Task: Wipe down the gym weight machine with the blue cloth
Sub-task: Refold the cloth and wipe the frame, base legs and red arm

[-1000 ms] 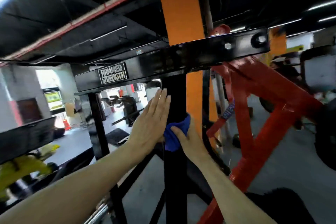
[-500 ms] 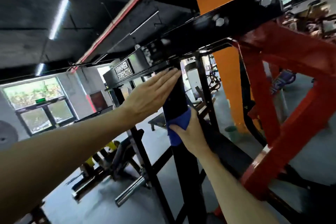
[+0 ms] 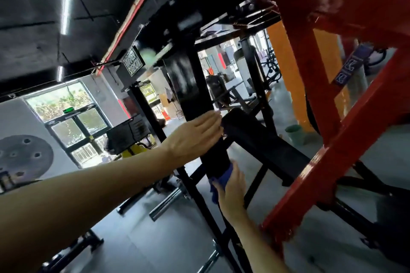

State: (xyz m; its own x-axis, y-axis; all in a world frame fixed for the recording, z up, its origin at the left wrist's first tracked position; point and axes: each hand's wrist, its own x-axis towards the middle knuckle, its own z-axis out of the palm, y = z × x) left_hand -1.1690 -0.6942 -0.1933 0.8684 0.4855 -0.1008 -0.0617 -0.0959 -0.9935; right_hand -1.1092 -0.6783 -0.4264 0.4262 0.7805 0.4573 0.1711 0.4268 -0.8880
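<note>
one black upright post (image 3: 188, 86) of the gym weight machine (image 3: 224, 6) is getting the attention at this moment, so the job is looking only partly done. the right hand (image 3: 231, 193) is pressing the blue cloth (image 3: 221, 180) against the lower stretch of that post, just below where a padded black arm (image 3: 255, 137) is branching off. judging from where the cloth is sitting, the rest of the post toward the floor, the top crossbeam, the red frame (image 3: 328, 131) on the right and the padded arm are all looking like work left to do; whether any of them is already clean is not something the picture is showing.

the grip of the right hand is closing around the cloth, fingers curling over it and partly round the post, with blue fabric bunching out above and to the left of the knuckles. the left hand (image 3: 195, 135) is holding nothing: its fingers are lying straight and together, flat against the side of the post higher up, seemingly steadying the body. the two hands are sitting near each other on the same post, left above right.
</note>
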